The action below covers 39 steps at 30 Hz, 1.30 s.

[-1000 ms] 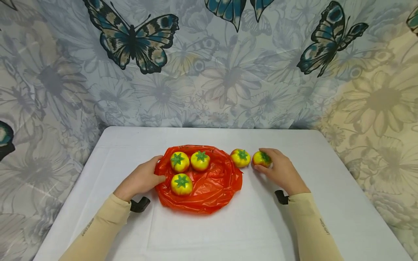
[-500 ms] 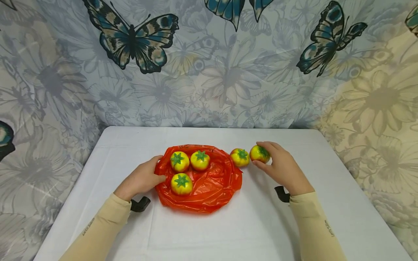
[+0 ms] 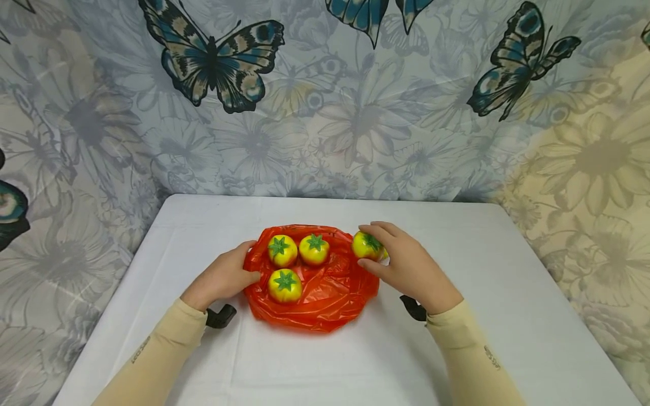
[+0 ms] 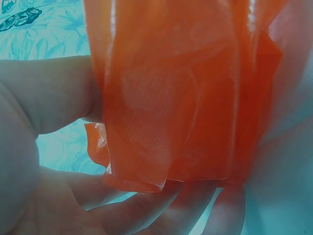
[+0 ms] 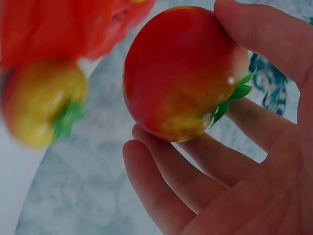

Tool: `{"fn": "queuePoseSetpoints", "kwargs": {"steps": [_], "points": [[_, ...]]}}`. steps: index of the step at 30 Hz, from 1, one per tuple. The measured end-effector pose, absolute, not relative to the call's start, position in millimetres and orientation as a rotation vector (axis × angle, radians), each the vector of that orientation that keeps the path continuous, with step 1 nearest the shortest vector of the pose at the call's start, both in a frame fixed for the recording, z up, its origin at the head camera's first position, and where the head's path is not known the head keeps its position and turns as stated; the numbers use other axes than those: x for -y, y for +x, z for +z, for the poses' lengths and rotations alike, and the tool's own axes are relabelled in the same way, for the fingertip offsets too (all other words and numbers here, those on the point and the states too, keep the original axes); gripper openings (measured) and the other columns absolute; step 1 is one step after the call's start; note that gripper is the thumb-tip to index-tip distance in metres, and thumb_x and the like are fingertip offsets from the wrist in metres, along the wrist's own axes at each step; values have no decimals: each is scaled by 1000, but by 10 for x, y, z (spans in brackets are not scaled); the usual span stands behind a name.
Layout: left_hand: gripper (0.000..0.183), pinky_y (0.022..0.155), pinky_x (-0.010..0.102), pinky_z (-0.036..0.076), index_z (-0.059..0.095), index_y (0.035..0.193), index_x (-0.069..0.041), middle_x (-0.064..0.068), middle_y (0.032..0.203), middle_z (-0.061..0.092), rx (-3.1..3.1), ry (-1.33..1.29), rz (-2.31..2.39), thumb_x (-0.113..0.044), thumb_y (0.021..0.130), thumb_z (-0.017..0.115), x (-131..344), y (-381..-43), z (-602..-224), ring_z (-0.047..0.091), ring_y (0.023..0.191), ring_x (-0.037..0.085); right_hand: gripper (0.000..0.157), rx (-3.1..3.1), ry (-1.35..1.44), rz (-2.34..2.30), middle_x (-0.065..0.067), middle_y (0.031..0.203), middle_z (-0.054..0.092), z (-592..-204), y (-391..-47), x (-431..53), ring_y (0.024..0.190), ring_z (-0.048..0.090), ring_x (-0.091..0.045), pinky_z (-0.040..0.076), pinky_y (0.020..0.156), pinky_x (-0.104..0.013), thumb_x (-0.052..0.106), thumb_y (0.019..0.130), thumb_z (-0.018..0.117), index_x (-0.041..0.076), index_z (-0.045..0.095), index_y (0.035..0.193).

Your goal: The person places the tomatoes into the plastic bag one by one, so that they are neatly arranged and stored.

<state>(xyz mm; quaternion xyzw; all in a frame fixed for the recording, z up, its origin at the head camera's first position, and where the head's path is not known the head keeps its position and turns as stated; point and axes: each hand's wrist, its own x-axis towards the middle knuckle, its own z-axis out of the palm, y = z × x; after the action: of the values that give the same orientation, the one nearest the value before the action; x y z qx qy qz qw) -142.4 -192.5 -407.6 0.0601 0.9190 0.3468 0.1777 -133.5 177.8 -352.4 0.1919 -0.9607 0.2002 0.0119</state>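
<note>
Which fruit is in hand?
The fruit pinched in the right hand; three others sit inside the red bag and another lies beside it, none gripped.

Bright head view; dim right-wrist view

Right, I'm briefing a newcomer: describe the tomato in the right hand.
On the white table lies a red plastic bag. Near its right edge, the right hand grips a yellow-and-red tomato with a green leafy top. Unlike the other tomatoes, this one is held.

Lettering (image 3: 491,357) on both sleeves (image 3: 157,352) (image 3: 469,355) — illegible.
</note>
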Motion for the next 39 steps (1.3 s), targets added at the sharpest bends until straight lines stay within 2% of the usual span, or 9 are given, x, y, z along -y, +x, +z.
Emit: {"fn": "queuePoseSetpoints", "kwargs": {"steps": [7,21,26,39], "points": [[79,113,58,56,32,167,0,23,158,57,-2594,159,989,-20,99,68,1928,-1427,-4072,65,129,35,69,3012,684,644,-11,155,59,-3545,-1278,-1468,141,60,-34,57,111,-56,37,93,86,18,60,154],[81,112,58,56,29,168,0,24,159,55,-2581,158,977,-21,100,67,1919,-1448,-4077,65,132,36,68,3070,828,637,-6,158,58,-3698,-1185,-1157,140,62,-28,60,110,-48,38,93,86,23,61,154],[82,112,58,56,28,168,0,24,159,55,-2583,156,976,-22,100,68,1925,-1442,-4079,65,133,37,67,3102,841,631,-6,157,59,-3741,-1142,-1082,140,63,-27,59,110,-48,38,92,87,27,61,153],[82,110,57,58,28,168,0,24,159,55,-2579,155,978,-22,100,68,1924,-1450,-4073,66,130,35,66,3134,904,588,-2,152,61,-3827,-1103,-1003,135,63,-22,61,108,-45,41,93,85,27,61,152]]}}
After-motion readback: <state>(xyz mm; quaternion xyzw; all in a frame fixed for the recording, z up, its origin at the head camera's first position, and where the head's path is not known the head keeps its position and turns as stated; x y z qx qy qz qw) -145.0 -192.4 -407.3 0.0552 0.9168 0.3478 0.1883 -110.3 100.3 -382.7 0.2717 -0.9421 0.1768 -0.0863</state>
